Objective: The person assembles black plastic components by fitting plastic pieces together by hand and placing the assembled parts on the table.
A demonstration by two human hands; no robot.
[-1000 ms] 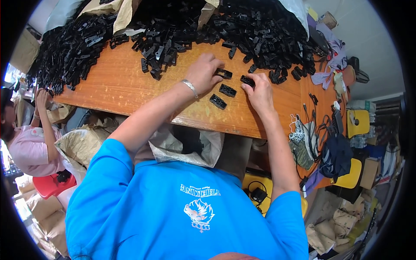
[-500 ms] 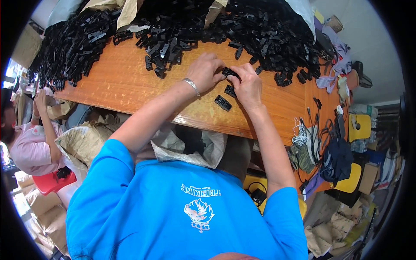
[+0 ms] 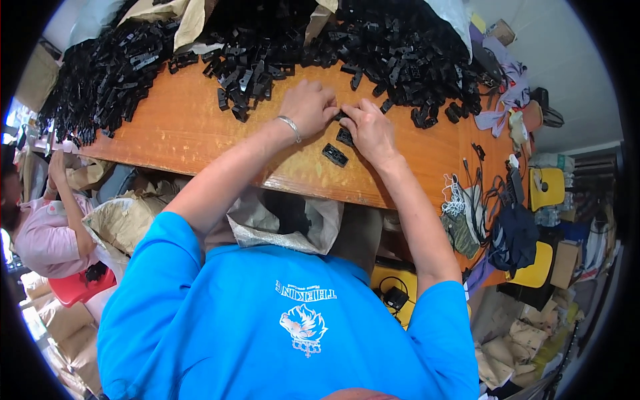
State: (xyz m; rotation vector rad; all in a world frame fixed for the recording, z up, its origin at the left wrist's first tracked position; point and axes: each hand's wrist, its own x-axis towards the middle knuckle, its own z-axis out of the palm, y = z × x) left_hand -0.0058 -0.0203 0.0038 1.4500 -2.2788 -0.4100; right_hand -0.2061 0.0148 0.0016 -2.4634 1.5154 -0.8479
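Observation:
Over the wooden table (image 3: pixel 267 150), my left hand (image 3: pixel 309 110) and my right hand (image 3: pixel 371 135) meet fingertip to fingertip. Between them they pinch a small black plastic part (image 3: pixel 342 115), mostly covered by the fingers. Just below my right fingers lies a second black plastic part (image 3: pixel 345 137), partly hidden by that hand. A third oblong black part (image 3: pixel 335 155), with a recessed top, rests flat nearer the table's front edge.
Heaps of black parts (image 3: pixel 110 83) line the table's far side, with more at the right (image 3: pixel 427 73). An open sack (image 3: pixel 287 233) hangs below the front edge. Cables (image 3: pixel 477 207) lie at right. Another person (image 3: pixel 57 227) sits at far left.
The whole view has shifted slightly. My right hand has closed in over the held part, which shows less now. The two loose parts stay where they lay on the table.

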